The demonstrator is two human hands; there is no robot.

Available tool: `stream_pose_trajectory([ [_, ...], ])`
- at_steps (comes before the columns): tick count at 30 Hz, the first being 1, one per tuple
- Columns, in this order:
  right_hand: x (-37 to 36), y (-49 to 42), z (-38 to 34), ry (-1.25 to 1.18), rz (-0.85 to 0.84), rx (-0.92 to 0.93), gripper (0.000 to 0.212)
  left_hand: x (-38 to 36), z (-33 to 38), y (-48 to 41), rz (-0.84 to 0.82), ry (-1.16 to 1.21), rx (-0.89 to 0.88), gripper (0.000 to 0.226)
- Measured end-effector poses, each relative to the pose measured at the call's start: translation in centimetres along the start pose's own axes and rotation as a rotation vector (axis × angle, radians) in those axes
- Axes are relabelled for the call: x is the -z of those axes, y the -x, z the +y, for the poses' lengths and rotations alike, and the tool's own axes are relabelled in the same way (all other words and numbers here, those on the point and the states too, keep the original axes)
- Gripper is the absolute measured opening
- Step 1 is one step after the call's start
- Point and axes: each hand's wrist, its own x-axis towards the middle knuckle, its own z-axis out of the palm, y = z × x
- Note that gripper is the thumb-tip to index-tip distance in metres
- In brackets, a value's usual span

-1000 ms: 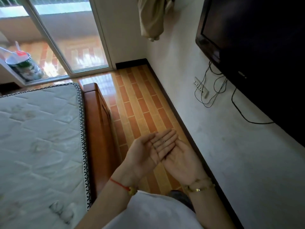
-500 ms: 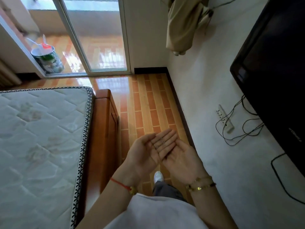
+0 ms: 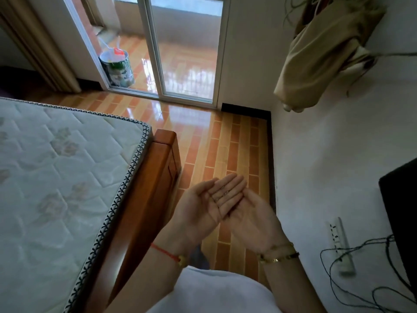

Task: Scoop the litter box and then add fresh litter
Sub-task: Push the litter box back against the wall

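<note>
Head view: left hand [image 3: 203,206] and right hand [image 3: 252,220] lie palm-up, fingers [image 3: 228,190] released, empty. Scooping looks unstarted; no litter box shows, so finding it likely comes next.

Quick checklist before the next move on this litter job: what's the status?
1. Left hand free: ok, open, empty.
2. Right hand free: ok, open, empty.
3. Litter box in view: not ok, none visible.
4. Scoop found: cannot tell; handles stick out of the bucket.
5. Floor to the sliding door: ok, bare tiles.
6. Door open: cannot tell.
</note>
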Motion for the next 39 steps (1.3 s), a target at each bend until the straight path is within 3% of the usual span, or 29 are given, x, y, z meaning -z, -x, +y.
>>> stream_pose_trajectory([
  [8,-3.1,-10.0,-7.8,0.031,-0.012,-0.012,0.051,-2.0,7.7,-10.0,0.011,0.022,-0.062,0.045],
  [20,-13.0,-28.4,-22.2,0.043,-0.104,0.066,0.058,-8.0,27.4,-25.6,-0.060,-0.017,-0.081,0.044],
  [27,-16.4,-37.2,-27.7,-0.038,-0.124,0.019,0.061,-9.5,35.0,-32.5,-0.043,0.004,-0.078,0.044],
  [36,-20.6,-50.0,-36.8,-0.014,-0.190,-0.119,0.046,-11.4,44.6,-42.7,0.007,0.119,-0.203,0.043],
  [39,-22.8,-54.6,-40.9,0.055,-0.233,-0.183,0.052,-12.9,48.3,-46.2,0.018,0.184,-0.276,0.044],
])
